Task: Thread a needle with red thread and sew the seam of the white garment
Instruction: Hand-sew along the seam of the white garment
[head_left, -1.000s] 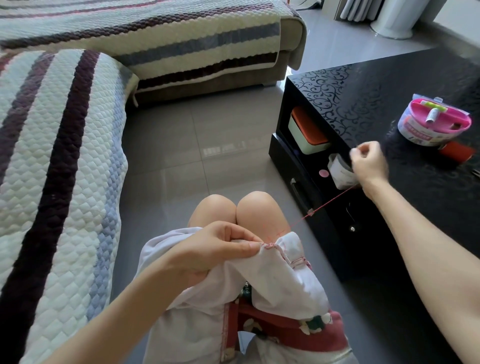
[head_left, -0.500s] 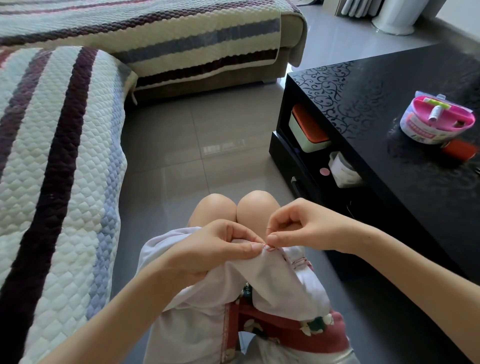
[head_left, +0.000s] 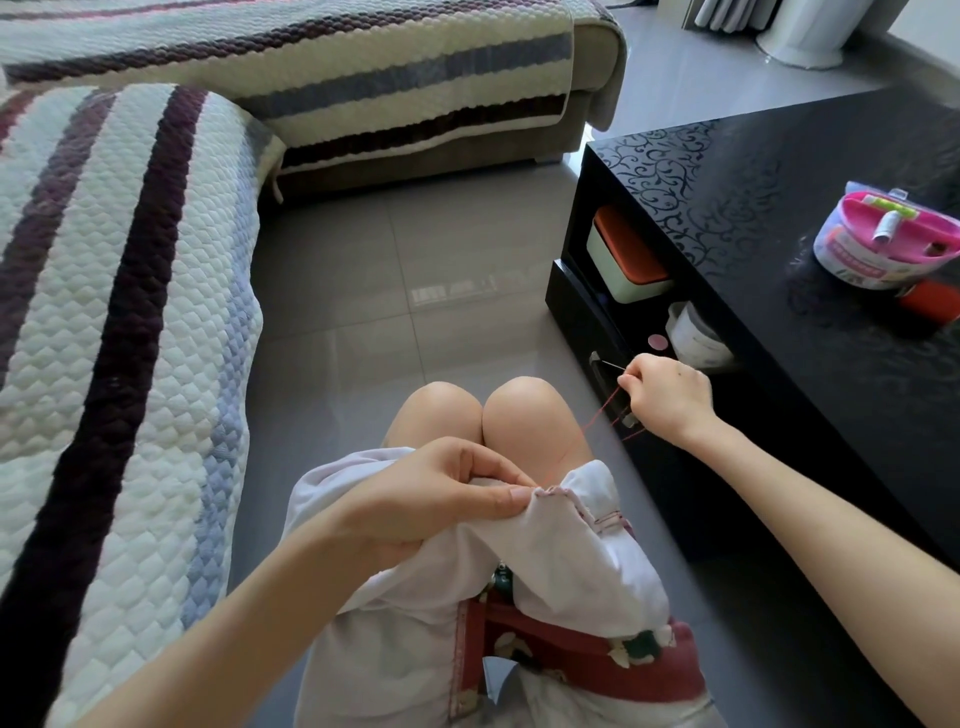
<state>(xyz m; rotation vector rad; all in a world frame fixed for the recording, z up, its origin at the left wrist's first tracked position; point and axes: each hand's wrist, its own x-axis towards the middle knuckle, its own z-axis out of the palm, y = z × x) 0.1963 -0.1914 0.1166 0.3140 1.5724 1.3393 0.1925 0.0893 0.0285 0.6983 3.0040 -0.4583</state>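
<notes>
Pinching white garment (head_left: 571, 561) seam, L grip (head_left: 441, 499) | R grip (head_left: 667, 397) pinches needle (head_left: 613, 365) w/ red thread (head_left: 597, 422) | table (head_left: 810, 364) edge near

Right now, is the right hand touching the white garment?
Apart. The head view shows the right hand out beside the knee, pinching the needle; only the red thread runs down to the white garment.

Left hand (head_left: 431, 499) pinching low, right hand (head_left: 667, 397) pinching, arm outstretched
</notes>
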